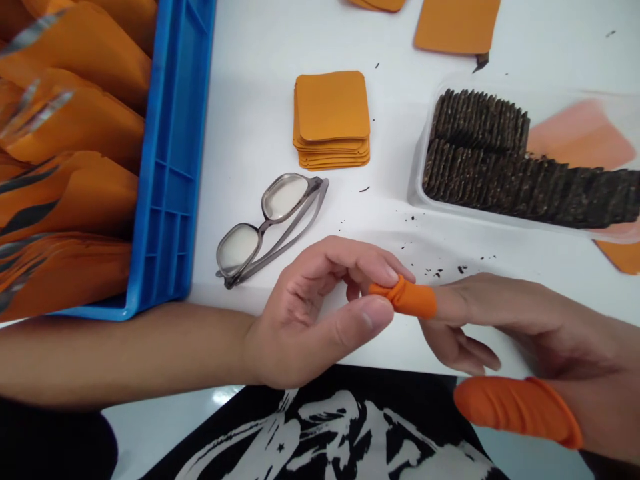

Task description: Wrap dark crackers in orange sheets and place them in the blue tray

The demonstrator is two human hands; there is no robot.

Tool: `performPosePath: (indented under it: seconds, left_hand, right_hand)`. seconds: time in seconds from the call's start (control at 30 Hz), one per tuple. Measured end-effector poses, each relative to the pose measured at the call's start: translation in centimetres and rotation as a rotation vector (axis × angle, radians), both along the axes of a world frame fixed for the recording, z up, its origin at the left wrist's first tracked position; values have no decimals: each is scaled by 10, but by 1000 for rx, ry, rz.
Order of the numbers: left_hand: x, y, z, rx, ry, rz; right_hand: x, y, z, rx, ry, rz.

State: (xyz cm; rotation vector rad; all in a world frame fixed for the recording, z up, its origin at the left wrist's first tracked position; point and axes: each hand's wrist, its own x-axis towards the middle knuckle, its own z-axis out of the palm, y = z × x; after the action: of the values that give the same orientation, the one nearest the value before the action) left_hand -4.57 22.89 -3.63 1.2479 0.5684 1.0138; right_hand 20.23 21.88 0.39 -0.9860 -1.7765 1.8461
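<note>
My left hand (320, 313) pinches the tip of an orange finger cot (417, 300) between thumb and fingers. That finger cot is on the outstretched index finger of my right hand (545, 327). A second orange finger cot (517, 407), wrinkled along its length, covers my right thumb. The other right fingers are loosely curled beneath, and my right hand holds nothing. Just beyond my left hand lies a pair of grey-framed glasses (263, 223), with a stack of orange square packets (333, 110) farther back.
On the left stands a blue crate (167, 173) filled with orange pouches (75, 120). A clear plastic tub (423, 183) at right holds rows of thin dark slabs (480, 167). More orange packets (457, 27) lie at the back. Dark crumbs (437, 272) are scattered on the white table (240, 100).
</note>
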Motion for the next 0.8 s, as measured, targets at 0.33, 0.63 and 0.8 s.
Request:
performPosePath:
  seconds: [0.33, 0.63, 0.8]
  left_hand:
    - [5, 1, -3, 78, -54, 136]
    - [-2, 5, -1, 76, 2, 27]
    - [-3, 3, -2, 24, 3, 18]
  right_hand:
    - [-10, -1, 5, -105, -14, -9]
    - [1, -2, 4, -85, 47, 60]
    - [-1, -6, 6, -135, -15, -7]
